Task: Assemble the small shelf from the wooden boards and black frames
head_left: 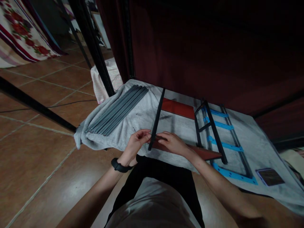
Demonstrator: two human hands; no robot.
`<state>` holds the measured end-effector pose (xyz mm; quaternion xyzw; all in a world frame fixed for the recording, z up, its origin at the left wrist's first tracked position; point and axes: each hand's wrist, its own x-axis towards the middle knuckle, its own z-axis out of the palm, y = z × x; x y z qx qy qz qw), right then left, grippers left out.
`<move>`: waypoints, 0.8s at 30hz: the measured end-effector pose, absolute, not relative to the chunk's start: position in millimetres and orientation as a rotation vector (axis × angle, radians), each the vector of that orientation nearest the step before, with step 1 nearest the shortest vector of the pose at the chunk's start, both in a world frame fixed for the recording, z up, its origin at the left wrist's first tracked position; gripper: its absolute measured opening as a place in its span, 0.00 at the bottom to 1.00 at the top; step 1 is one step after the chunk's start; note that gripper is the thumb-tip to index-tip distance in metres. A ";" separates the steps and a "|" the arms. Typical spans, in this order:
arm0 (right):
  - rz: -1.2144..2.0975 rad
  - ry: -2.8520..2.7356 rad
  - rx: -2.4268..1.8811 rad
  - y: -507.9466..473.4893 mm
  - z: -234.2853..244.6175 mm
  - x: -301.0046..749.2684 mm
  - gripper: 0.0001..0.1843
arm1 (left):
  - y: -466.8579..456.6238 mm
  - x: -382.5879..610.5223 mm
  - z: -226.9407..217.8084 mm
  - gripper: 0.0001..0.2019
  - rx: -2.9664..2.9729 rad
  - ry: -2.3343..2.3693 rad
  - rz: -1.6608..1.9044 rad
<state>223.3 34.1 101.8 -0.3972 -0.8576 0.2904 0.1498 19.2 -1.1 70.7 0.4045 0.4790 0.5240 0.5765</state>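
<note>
Running lengthwise away, a black bar (157,117) is slanting right. Left hand (137,140) and right hand (173,144) are flanking it, fingers' grip unclear.

Long, thin grey rods (118,110) lie on the soft grey cloth (256,139), left of a black bar frame (157,120) with flat red boards (178,108). Flat blue strips (228,146) sit mostly to its right.

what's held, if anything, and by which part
Right hand: apparently the near red board, by its end at the black bar. Left hand: beside that bar, any hold unclear.
</note>
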 end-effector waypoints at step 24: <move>0.821 -2.482 -1.129 37.1 97.2 225.2 0.18 | 3.1 18.8 70.7 0.17 1.071 1.166 1.204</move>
